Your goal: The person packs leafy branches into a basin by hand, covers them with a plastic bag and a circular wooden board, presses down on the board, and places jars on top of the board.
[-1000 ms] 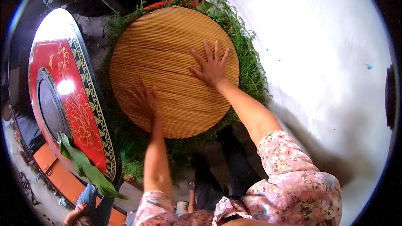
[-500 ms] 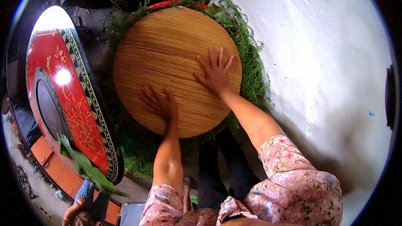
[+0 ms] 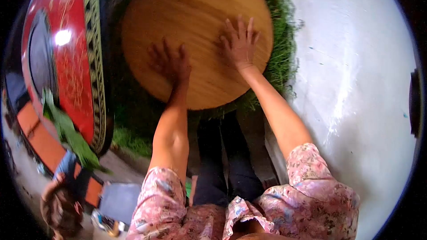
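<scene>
A round, wood-coloured disc (image 3: 200, 13) with fine lines across it lies below me, its top edge cut off by the view. My left hand (image 3: 171, 62) rests with fingers spread on its lower left part. On the right part of the disc, my right hand (image 3: 240, 44) lies with its fingers apart. Neither hand holds anything. Feathery green sprigs (image 3: 284, 40) stick out around the disc's rim. The picture is blurred, so the disc's surface lines are faint.
A red table (image 3: 73, 62) with gold patterns and a black border is at the left, with a long green leaf (image 3: 71, 131) over its edge. A white wall (image 3: 351, 84) stands right. Another person (image 3: 62, 209) is at lower left, near a grey seat (image 3: 118, 202).
The whole view has shifted, so disc and table sit higher in the picture. My left hand has moved inward over the disc from its position one second ago; both hands remain spread on it.
</scene>
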`<state>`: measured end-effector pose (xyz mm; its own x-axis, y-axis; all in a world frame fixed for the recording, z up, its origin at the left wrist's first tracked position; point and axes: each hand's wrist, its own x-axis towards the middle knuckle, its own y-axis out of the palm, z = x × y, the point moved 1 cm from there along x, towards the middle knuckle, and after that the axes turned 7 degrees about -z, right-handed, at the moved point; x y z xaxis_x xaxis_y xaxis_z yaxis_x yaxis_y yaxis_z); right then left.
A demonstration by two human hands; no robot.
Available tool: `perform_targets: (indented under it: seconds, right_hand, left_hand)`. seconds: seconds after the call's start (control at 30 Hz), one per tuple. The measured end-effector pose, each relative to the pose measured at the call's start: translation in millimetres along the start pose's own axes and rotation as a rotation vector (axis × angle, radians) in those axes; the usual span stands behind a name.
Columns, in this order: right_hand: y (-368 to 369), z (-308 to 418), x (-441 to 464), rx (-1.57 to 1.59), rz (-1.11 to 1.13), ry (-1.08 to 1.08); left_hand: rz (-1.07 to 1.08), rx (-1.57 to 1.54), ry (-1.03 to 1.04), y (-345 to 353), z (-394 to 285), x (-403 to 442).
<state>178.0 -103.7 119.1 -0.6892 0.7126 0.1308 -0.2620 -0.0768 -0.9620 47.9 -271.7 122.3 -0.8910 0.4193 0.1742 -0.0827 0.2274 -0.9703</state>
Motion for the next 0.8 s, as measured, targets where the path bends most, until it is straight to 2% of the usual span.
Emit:
perform_targets:
  seconds: [0.1,0.13,0.17,0.27,0.4,0.47,0.57,0.67,0.8]
  right_hand:
    - [11.4,50.1,-23.4,0.068,0.047,-0.205]
    - [21.2,64.1,-29.5,0.094,0.068,-0.269]
    - [26.8,72.5,-35.6,0.057,0.052,-0.263]
    - [37.4,87.0,-37.6,-0.03,-0.006,-0.244]
    - [37.8,87.6,-38.6,-0.033,-0.029,-0.25]
    - [37.6,88.9,-36.8,-0.047,-0.042,-0.284]
    - [37.5,93.3,-37.0,-0.039,-0.11,-0.317]
    - [37.3,93.8,-38.1,-0.068,-0.108,-0.336]
    - [42.1,97.6,-37.5,-0.11,-0.094,-0.319]
  left_hand:
    - [0.019,0.038,-0.004,23.3,13.0,-7.6]
    - [-0.001,-0.047,-0.012,10.7,12.7,-5.2]
    - [-0.025,-0.129,-0.022,-1.1,12.9,-2.8]
    - [-0.034,-0.058,-0.038,31.5,23.9,-12.2]
    - [-0.054,-0.225,-0.02,19.4,37.4,-14.2]
    - [-0.14,-0.422,-0.035,18.3,51.0,-29.0]
    - [-0.033,-0.223,-0.082,-30.8,79.5,-78.1]
    - [0.046,-0.162,-0.084,-23.7,94.9,-109.4]
    - [0.039,-0.191,-0.114,-13.9,95.8,-107.8]
